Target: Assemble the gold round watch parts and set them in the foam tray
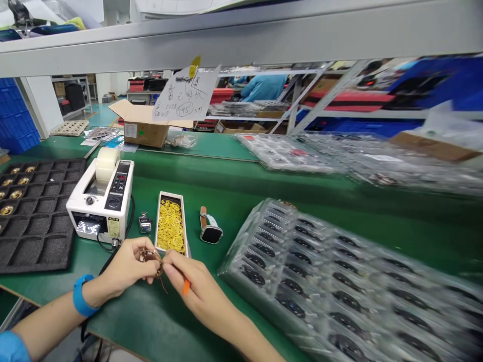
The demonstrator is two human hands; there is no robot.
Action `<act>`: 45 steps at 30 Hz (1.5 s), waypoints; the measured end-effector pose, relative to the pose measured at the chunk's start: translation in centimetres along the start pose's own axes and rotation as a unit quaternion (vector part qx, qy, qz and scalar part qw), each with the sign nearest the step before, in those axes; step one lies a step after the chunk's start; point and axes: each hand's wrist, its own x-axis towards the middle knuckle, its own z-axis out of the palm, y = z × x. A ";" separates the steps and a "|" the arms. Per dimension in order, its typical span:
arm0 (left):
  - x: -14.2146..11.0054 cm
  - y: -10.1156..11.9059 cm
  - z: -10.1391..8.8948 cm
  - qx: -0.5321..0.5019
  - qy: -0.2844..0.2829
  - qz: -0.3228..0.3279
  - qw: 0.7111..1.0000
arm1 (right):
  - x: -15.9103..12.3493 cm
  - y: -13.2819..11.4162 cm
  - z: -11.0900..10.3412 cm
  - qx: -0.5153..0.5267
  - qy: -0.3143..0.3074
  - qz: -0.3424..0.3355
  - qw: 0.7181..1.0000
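My left hand, with a blue band at the wrist, pinches a small gold-coloured ring-shaped part between thumb and fingers. Thin reddish wires hang from that part. My right hand is closed at the ring's right edge. From under its fingers sticks out the orange end of a slim tool; the tool's tip is hidden. Just beyond both hands lies a white box full of small yellow rings.
Left stand a tape dispenser and a black foam tray with several gold parts. A tally counter and a smartwatch lie nearby. Stacked clear trays with black parts fill the right. A shelf beam crosses above.
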 end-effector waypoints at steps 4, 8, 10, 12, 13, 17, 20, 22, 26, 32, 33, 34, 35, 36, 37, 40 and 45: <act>0.0 0.0 -0.1 0.009 0.008 -0.007 1.000 | -0.1 0.0 0.2 0.036 -0.003 0.031 0.999; 0.0 0.1 -0.3 -0.009 0.000 -0.011 1.000 | -0.2 0.1 -0.5 0.036 -0.024 0.028 0.999; 0.1 0.1 -0.3 -0.020 -0.014 -0.005 1.000 | -0.3 0.2 -0.4 0.052 -0.018 0.028 0.998; 0.1 -0.1 -0.3 -0.024 -0.027 0.005 0.999 | -0.3 0.3 -0.1 0.087 -0.003 0.041 0.995; 0.2 -0.1 -0.3 -0.022 -0.028 0.011 0.999 | -0.2 0.4 0.2 0.106 0.005 0.053 0.993; 0.2 -0.1 -0.2 -0.009 -0.006 0.031 0.999 | 0.0 0.6 0.9 0.149 0.030 0.099 0.983; 0.2 -0.1 -0.3 -0.010 0.004 0.043 0.999 | 0.1 0.6 0.9 0.140 0.042 0.106 0.983; 0.2 -0.1 -0.3 -0.010 0.003 0.045 0.999 | 0.2 0.6 0.8 0.135 0.044 0.104 0.984; 0.3 -0.2 -0.5 -0.004 0.001 0.042 0.999 | 0.1 0.6 1.0 0.141 0.040 0.115 0.983; 0.4 -0.7 -0.8 0.101 0.025 0.118 0.988 | 0.4 0.7 0.9 0.157 0.044 0.169 0.972; 0.4 -1.0 -0.8 0.164 0.051 0.171 0.970 | 0.5 0.5 0.9 0.160 0.055 0.187 0.968; 0.4 -1.2 -0.9 0.238 0.080 0.237 0.938 | 0.5 0.4 0.8 0.171 0.064 0.209 0.961; 0.4 -1.5 -0.9 0.316 0.105 0.308 0.891 | 0.6 0.1 0.9 0.194 0.068 0.232 0.951; 0.4 -1.8 -0.9 0.387 0.124 0.375 0.833 | 0.7 -0.1 0.9 0.230 0.067 0.253 0.937; 0.4 -2.0 -0.9 0.449 0.134 0.432 0.770 | 0.7 -0.3 1.0 0.273 0.062 0.272 0.921; -0.1 -2.4 -0.5 0.562 0.138 0.518 0.630 | 0.7 -0.6 1.0 0.370 0.053 0.301 0.878; -2.5 -2.3 -1.4 0.444 0.196 0.364 0.795 | 0.3 0.2 0.0 0.190 0.133 0.206 0.951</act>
